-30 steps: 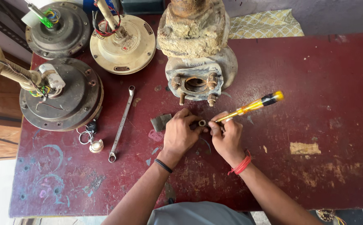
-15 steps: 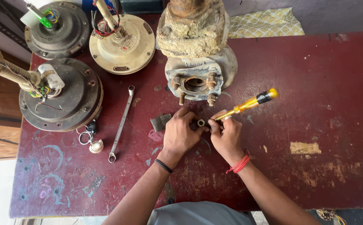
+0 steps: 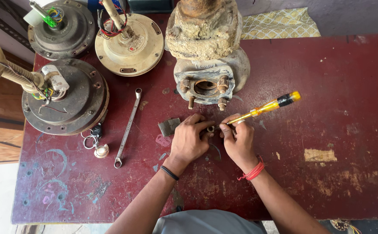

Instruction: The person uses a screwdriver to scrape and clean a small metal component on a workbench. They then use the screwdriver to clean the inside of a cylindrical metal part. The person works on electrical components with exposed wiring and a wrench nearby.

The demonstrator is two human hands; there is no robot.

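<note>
You are working at a broad counter (image 3: pixel 327 130) of chipped maroon paint, its surface scuffed and flaking to pale patches. Standing nearest your hands is a heavy cast pump body (image 3: pixel 208 65), crusted with rough tan scale, its flange showing a round bore ringed by rusty bolts. To the left are lying three round fan motor housings, two of dark dusty metal (image 3: pixel 65 99) (image 3: pixel 61 28) and one cream (image 3: pixel 130 43) (each trailing coloured wires). A long slim steel spanner (image 3: pixel 127 128) is resting diagonally beside them, with a key ring (image 3: pixel 94 141) near its lower end and a small grey metal plate (image 3: pixel 169 126) just left of your fingers. Your right hand (image 3: pixel 240 143) is gripping a yellow-handled screwdriver (image 3: pixel 265 106), its tip pointing at a small metal ring-shaped part (image 3: pixel 210 128) that your left hand (image 3: pixel 189 141) is pinching against the counter between thumb and fingertips. You seem to be prising or seating something in that little part; the next move likely calls for a steady pinch and gentle, well-aimed pressure from the tip, since so small and smooth a piece could easily be slipping away.
</note>
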